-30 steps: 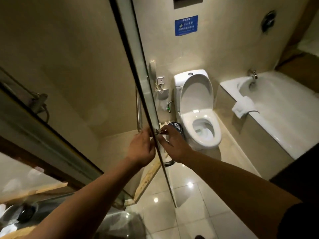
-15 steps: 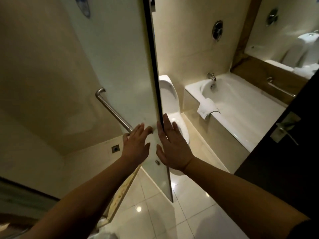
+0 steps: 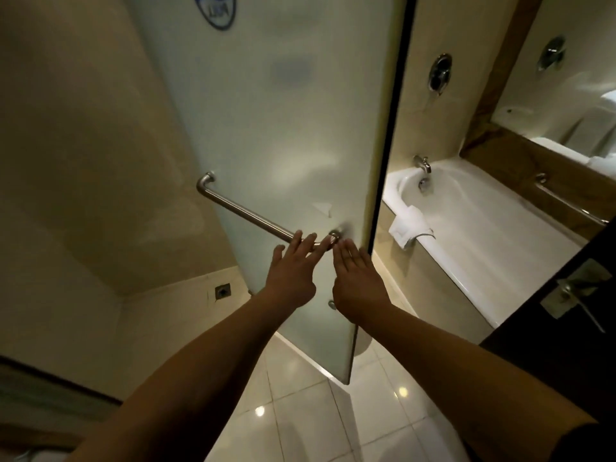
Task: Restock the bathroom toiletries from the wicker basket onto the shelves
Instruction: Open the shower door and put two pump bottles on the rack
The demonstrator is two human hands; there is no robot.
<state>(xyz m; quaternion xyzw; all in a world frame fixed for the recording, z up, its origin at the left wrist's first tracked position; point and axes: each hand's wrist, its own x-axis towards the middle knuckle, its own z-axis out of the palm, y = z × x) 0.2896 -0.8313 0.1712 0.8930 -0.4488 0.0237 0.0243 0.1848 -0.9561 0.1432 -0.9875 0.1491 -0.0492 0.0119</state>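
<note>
Since half a second ago, both hands have slid up the frosted glass door (image 3: 283, 135), and the panel has swung so that its face, not its edge, fills the view; the toilet seen beside it then is now hidden behind it. Nearest, two bare forearms reach forward; left hand (image 3: 290, 271) flat and open-fingered, its fingertips (image 3: 305, 240) lying across the lower end of the steel handle bar (image 3: 246, 213); right hand (image 3: 357, 280) likewise flat and open, palm toward the glass near the door's dark free edge; neither hand grips anything. Step in hand, as judged: moving the shower door aside, a preliminary to restocking; the next move calls for steady, even pressure from both palms, fingers kept clear of the door edge. Wicker basket, toiletries and shelves: none in view, so their place cannot be told. Beyond the door: one white bathtub (image 3: 493, 235); one folded white towel (image 3: 408, 225) draped over its near rim; one tap (image 3: 422, 163) at its head; one round wall control (image 3: 440, 71) above it; one grab rail (image 3: 566, 205) on the far side. At right, one dark door with one lever handle (image 3: 578, 295). Counted: two hands, one handle bar, one blue round sticker (image 3: 215, 10) at the top of the glass.
</note>
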